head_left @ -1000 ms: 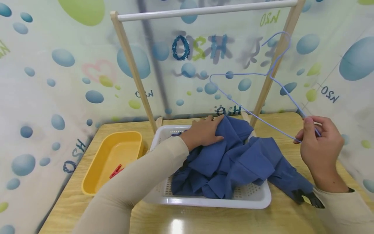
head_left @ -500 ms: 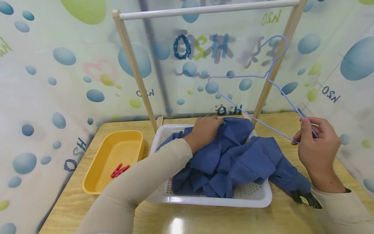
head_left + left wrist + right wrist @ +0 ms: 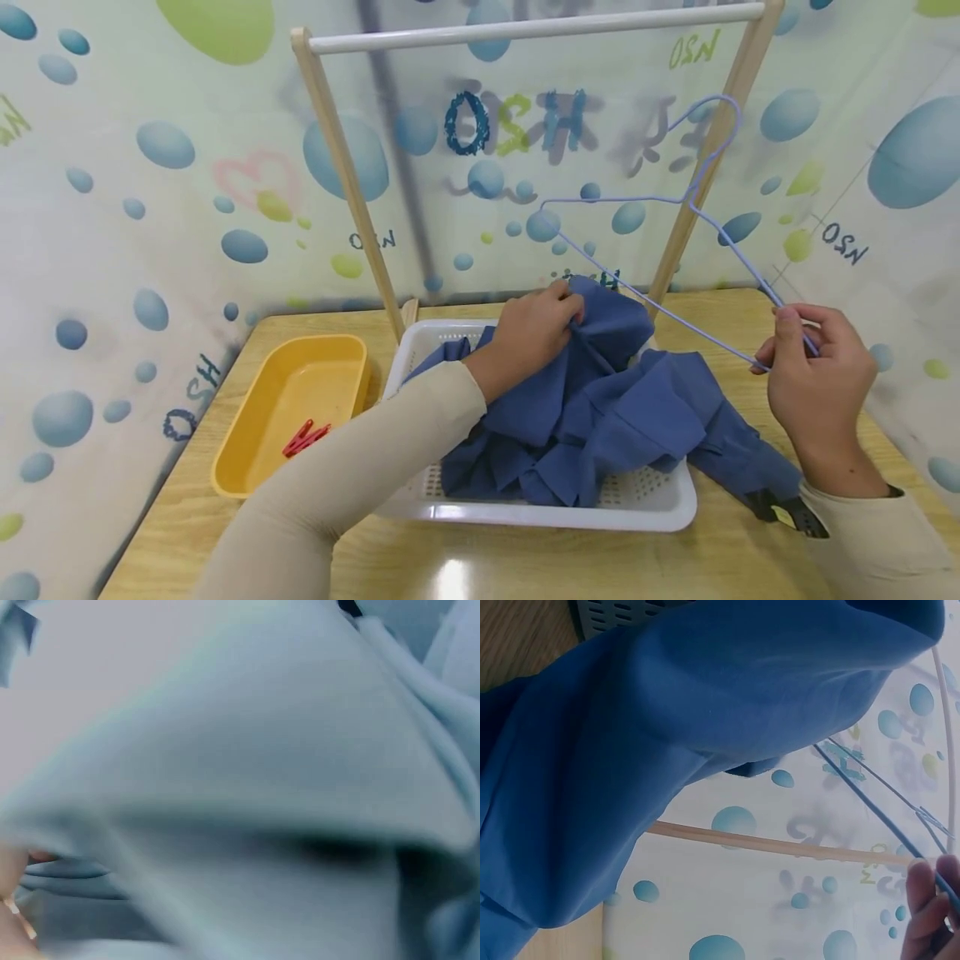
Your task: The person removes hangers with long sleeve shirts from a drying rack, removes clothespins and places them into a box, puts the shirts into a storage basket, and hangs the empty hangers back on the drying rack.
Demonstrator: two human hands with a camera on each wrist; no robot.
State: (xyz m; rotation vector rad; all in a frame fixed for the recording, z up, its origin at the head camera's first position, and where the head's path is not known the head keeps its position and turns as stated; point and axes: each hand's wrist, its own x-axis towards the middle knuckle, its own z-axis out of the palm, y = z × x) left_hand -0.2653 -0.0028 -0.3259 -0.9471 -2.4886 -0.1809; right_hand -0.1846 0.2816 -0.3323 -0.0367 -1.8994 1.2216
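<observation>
A crumpled blue garment [image 3: 547, 408] fills the white basket [image 3: 555, 517], and part of it spills over the right rim onto the table. My left hand [image 3: 528, 333] pinches a fold near the back of the cloth and lifts it a little. Blurred fabric [image 3: 247, 750] covers most of the left wrist view. On the right, my right hand [image 3: 821, 383] grips one lower corner of a light-blue wire hanger [image 3: 630, 287], its hook pointing up. In the right wrist view, fingers [image 3: 922, 900] wrap that wire, and blue cloth [image 3: 705, 697] hides much of the scene.
A wooden rack with a white bar [image 3: 540, 29] stands behind the basket. To the left lies a yellow tray [image 3: 300, 375] with red clothespins [image 3: 306, 437] in it. A patterned wall [image 3: 480, 233] closes off the back of the wooden table [image 3: 420, 562].
My left hand went from lying spread on the cloth to pinching a fold, which has now risen slightly. The right hand and hanger have shifted only a little, with the hook lower than before.
</observation>
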